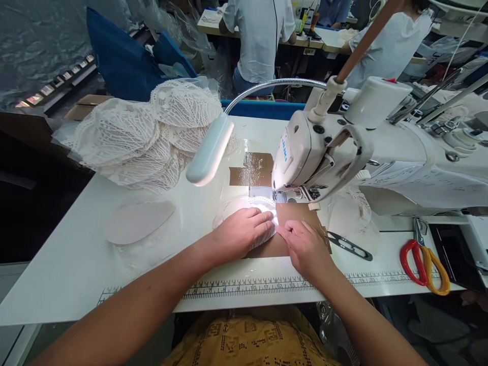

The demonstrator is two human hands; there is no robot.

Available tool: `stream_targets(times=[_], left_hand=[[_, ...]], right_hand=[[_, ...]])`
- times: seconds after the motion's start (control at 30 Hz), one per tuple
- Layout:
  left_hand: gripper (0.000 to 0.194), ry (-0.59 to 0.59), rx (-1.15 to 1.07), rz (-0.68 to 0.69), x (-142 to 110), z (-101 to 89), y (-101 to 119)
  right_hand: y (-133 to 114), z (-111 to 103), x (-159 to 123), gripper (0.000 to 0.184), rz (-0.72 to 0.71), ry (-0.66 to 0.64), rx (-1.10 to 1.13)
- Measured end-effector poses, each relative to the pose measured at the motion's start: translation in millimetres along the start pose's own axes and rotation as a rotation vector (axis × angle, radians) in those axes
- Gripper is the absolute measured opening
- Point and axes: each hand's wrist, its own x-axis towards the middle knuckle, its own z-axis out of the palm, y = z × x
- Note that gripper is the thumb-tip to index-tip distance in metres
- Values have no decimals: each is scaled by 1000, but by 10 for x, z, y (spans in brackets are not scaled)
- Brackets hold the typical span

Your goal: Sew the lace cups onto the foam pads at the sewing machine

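Through the head camera I have the sewing machine on the white counter, and I place everything by it. The white lace piece lies at the near side of the machine, its upper edge close to the needle area, under a bright patch of light. My left hand rests palm down across that lace, fingers extended and together, gripping nothing that I can see. My right hand is just beside it, nearer me than the machine's head, with fingers curled and thumb and forefinger at the lace's edge; from up here I can't tell whether they pinch it.

A brown sheet sits partly beneath my right hand, in front of the machine, and a second brown patch is stuck down to the machine's left. The lamp hangs left of the machine on a bent metal neck. Further left I see a heap of lace, with a pale oval pad nearer me. Right of my right hand, on the machine's near side, lie black snips, then the red-and-yellow-handled scissors.
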Motion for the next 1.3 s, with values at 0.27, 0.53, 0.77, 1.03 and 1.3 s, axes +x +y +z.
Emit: stream_targets(times=[0.27,0.53,0.77,1.03,1.3], left_hand=[[45,-33,94,-57,44,-34,32],[47,-71,71,-74,55,-40,15],[48,-77,134,-23,114,-47,-153],[45,-85,172,6,221,-84,-380],[37,-16,105,41,171,-48,-379]], right_hand=[[-20,-7,5,38,-8,23,-14],[-15,-35,53,32,-25,-12,-56],[55,-125,218,32,-3,-150,-73],[68,-144,418,36,94,-230,-75],[79,-95,430,40,85,-195,-134]])
